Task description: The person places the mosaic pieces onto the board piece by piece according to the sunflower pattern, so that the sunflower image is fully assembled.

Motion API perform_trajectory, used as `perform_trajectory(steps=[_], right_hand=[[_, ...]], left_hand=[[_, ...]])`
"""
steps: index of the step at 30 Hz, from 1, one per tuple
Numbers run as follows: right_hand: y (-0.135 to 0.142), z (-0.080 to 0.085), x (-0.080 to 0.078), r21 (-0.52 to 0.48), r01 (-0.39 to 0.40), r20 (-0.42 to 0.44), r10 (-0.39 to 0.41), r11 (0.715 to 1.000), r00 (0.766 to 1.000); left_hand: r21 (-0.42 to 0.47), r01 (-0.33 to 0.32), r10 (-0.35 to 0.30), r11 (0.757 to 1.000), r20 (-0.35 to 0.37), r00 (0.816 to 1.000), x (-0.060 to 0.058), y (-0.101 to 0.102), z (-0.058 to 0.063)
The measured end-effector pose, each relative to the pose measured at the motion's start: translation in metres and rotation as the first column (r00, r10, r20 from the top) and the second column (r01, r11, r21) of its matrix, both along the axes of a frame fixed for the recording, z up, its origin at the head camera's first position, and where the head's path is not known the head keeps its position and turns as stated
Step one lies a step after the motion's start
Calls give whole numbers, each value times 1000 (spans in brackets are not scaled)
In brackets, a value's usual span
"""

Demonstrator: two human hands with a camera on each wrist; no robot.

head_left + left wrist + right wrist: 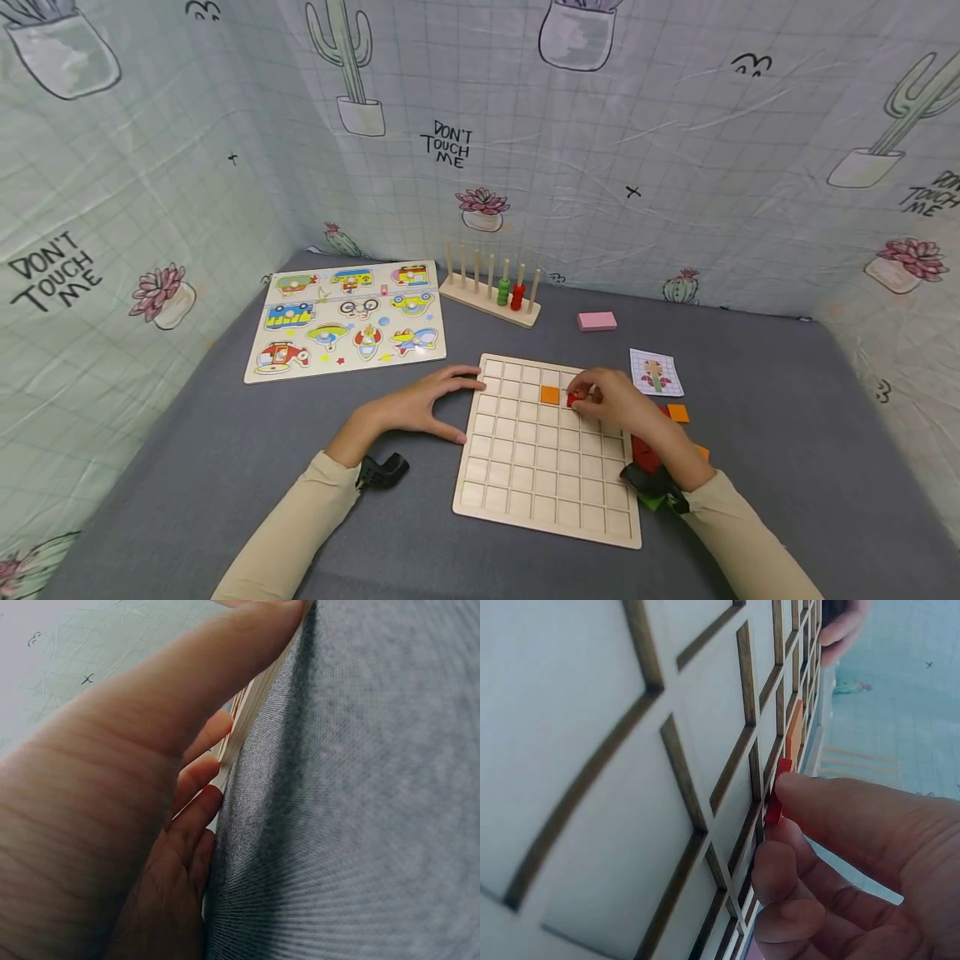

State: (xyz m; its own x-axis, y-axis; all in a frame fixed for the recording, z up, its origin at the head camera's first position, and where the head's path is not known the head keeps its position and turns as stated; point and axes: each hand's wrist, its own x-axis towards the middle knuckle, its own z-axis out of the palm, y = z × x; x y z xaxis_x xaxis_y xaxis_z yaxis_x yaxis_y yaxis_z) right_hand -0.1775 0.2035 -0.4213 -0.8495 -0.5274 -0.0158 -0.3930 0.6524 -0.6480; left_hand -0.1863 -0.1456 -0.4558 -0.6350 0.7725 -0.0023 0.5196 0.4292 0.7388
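Note:
A square wooden grid board (546, 483) lies on the grey table in the head view. My left hand (417, 407) is at its left side, with spread fingers and thumb touching the edge. Between the thumb and fingers of my right hand (617, 402) is a small red tile (778, 799), pinched at the surface of the board near its upper right. An orange tile (550, 395) sits in a cell just left of the red one. In the right wrist view the red tile is tilted against the grid, and its far side is hidden by the fingertips.
Loose red, orange and green tiles (678, 413) lie right of the board, partly under my right forearm. Behind them is a pattern card (656, 372). Farther back are a pink block (597, 322), a peg stand (487, 305) with green and red beads, and a vehicle puzzle (347, 321).

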Motion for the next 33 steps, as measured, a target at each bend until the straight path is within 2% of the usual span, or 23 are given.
perform_trajectory(steps=[21,33], right_hand=[[-2,-1,0,-13,-16,11,17,1000,1000],[13,5,9,-18,24,-21,-25,1000,999]], left_hand=[[2,-1,1,1000,-8,1000,-1,1,-1],[2,3,-3,1000,-8,1000,-1,1,-1]])
